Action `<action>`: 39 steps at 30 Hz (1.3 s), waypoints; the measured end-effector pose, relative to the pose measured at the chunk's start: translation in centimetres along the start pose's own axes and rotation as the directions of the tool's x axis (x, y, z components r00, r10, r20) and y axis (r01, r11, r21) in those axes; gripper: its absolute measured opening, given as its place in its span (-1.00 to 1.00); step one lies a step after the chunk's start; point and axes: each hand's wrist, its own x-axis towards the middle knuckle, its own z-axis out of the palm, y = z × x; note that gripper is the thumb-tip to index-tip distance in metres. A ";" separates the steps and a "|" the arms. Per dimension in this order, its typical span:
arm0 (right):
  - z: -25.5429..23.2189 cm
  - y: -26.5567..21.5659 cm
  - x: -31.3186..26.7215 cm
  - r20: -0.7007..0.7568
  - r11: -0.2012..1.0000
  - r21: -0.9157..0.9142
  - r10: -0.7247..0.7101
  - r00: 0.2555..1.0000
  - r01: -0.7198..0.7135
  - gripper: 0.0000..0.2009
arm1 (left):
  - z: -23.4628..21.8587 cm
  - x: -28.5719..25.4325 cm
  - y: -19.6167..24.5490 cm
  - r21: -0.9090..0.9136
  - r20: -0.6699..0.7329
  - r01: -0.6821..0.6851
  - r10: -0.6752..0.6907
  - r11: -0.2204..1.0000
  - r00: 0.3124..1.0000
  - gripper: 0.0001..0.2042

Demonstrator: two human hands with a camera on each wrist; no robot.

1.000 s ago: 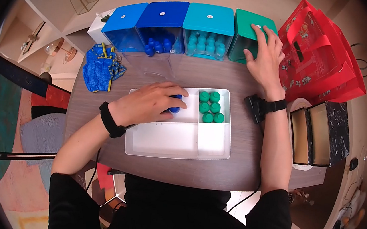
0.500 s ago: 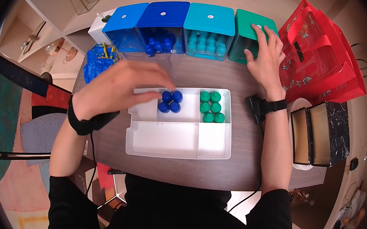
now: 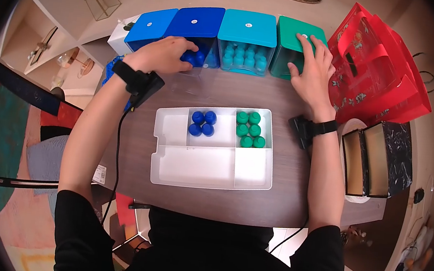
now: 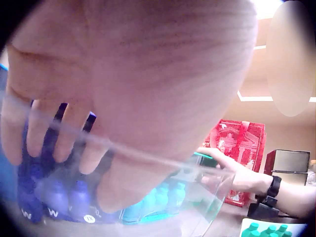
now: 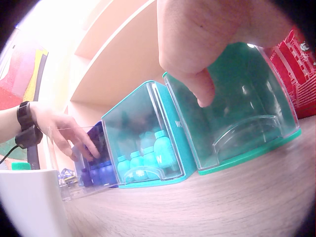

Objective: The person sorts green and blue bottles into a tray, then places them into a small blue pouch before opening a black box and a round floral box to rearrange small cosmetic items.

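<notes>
My left hand (image 3: 166, 55) reaches into the dark blue box (image 3: 196, 17), whose clear front is swung out. In the left wrist view its fingers hang spread above dark blue bottles (image 4: 79, 195) standing inside. My right hand (image 3: 313, 74) rests on the lid of the green box (image 3: 288, 29), fingers extended and thumb at its clear front, with no bottles visible inside. A white divided tray (image 3: 193, 164) lies before me. Several dark blue bottles (image 3: 202, 123) stand in its upper middle compartment, and several green bottles (image 3: 250, 130) in its upper right one.
A turquoise box (image 3: 248, 25) of turquoise bottles stands between the dark blue and green boxes. At far left is a lighter blue box (image 3: 152, 23). A red gift bag (image 3: 377, 73) and a black marbled box (image 3: 395, 159) are at the right. Cables trail from both wrist cameras.
My left hand has let go of a dark blue bottle in the tray, lifted off, and moved up and away to the dark blue box. My right hand stays on the green box.
</notes>
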 end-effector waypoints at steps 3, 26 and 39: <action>0.1 0.0 0.0 -0.010 1.000 0.002 -0.008 1.000 0.008 -0.28 | -0.1 0.7 1.0 0.027 0.098 0.106 -0.108 0.994 0.989 -0.45; 0.1 0.3 0.0 0.013 0.999 0.038 0.014 1.000 -0.014 -0.29 | 1.4 2.5 2.6 0.069 0.220 0.352 -0.359 0.933 0.907 -0.45; 0.3 0.2 0.2 -0.006 1.000 0.020 -0.007 1.000 0.007 -0.28 | 2.1 2.7 1.0 0.109 0.208 0.168 -0.188 0.980 0.960 -0.70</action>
